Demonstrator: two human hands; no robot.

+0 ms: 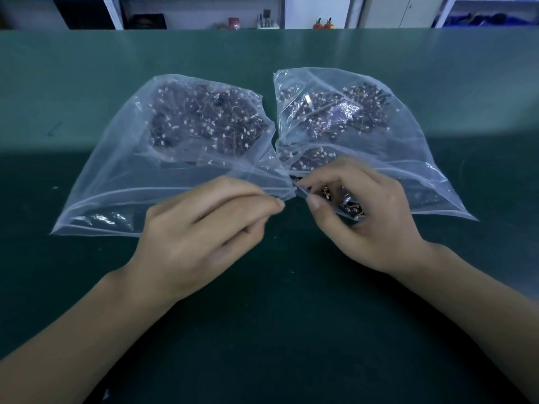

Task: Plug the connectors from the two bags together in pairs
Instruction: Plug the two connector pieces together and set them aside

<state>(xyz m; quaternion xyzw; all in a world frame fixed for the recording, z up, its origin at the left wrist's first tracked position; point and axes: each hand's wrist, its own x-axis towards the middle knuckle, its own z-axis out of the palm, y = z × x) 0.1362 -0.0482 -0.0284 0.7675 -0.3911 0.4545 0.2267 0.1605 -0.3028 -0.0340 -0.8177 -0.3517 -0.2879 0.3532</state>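
Observation:
Two clear plastic bags lie side by side on the green table, mouths toward me. The left bag [122, 158] and the right bag [408, 147] each hold a dark heap of small wired connectors [204, 118] with white plugs. My left hand [201, 231] has thumb and forefinger pinched together at the near corner of the left bag; what it pinches is too small to make out. My right hand [358, 217] sits at the mouth of the right bag, fingers curled around several connectors [350, 204], thumb and forefinger pinching one toward the left fingertips.
The green table [277, 330] stretches wide around the bags, darker near me and lighter toward its far edge [262, 30]. Shelves with small items stand behind the table, out of reach.

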